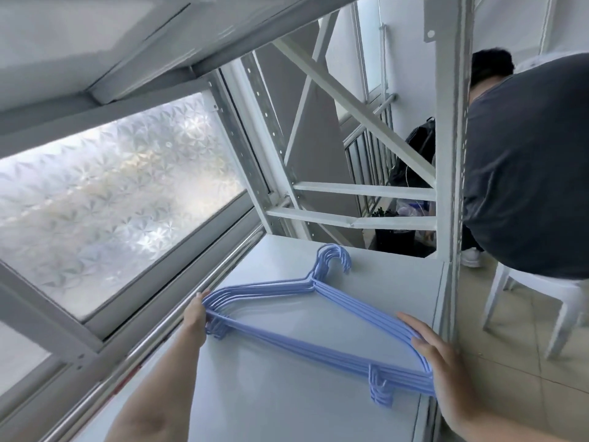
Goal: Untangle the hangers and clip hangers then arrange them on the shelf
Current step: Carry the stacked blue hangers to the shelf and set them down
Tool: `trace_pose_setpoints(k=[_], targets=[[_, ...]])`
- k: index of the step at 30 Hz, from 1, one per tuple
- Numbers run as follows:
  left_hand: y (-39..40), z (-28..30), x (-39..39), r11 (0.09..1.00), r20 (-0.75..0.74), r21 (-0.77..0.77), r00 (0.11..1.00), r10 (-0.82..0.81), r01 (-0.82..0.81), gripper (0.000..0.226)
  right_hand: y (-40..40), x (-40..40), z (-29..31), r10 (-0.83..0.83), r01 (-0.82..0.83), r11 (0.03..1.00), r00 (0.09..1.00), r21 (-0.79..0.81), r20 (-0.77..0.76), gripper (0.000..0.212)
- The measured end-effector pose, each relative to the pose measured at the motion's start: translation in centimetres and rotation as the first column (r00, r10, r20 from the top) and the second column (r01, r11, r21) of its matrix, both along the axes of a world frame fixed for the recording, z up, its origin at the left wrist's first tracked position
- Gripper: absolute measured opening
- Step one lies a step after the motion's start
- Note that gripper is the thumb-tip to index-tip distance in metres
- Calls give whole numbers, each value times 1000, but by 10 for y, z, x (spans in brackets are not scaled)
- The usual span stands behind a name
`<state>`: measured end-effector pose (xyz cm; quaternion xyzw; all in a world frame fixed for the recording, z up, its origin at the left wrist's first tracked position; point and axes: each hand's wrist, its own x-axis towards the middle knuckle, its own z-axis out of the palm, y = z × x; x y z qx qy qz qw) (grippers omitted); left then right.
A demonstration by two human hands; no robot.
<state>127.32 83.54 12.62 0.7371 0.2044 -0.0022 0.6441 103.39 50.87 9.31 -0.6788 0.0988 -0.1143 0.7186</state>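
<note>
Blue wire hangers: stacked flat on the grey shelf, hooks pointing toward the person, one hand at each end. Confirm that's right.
One detail is wrong. The head view shows the blue wire hangers stacked flat on the grey shelf with their hooks pointing away from the person, toward the shelf's far edge. The left hand and right hand are at the two ends, as stated.

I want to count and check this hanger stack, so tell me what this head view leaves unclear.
- Hanger count: the blue hangers lie nested on the shelf; the overlapping wires blur together.
- Left shoulder ends: covered by the left hand.
- Right shoulder ends: partly under the right hand; its fingers lie over them.
- Clip hangers: none are visible; the frame edges cut off the rest of the shelf.
</note>
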Motion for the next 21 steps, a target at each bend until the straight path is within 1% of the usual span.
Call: trace_pose_setpoints(k=[4, 7, 9, 12, 14, 16, 19, 21], targets=[[-3, 0, -3, 999, 28, -46, 1000, 9, -7, 42, 4, 4, -4, -29, 29, 998, 1000, 55, -2, 42], [-2, 1, -3, 1000, -6, -27, 1000, -5, 5, 43, 6, 5, -5, -46, 46, 996, 999, 71, 2, 43], [6, 1, 1, 1000, -23, -13, 1000, 6, -6, 40, 9, 5, -5, -36, 36, 997, 999, 68, -6, 44], [10, -3, 6, 1000, -50, -15, 999, -3, 3, 34, 4, 4, -7, 20, -17, 998, 998, 53, -54, 44], [12, -2, 1, 1000, -2, 10, 1000, 8, -8, 44, -4, 9, -6, 70, -64, 996, 992, 63, -107, 43], [16, -2, -8, 1000, 58, 19, 998, 21, -22, 47, -12, 18, -2, 113, -101, 991, 982, 89, -148, 42], [19, -3, -23, 998, 62, 33, 996, 59, -61, 49, -19, 31, 8, 195, -180, 979, 958, 92, -208, 41], [12, -2, -31, 995, 52, -4, 993, 103, -103, 52, -21, 38, 14, 254, -228, 965, 939, 133, -234, 40]])
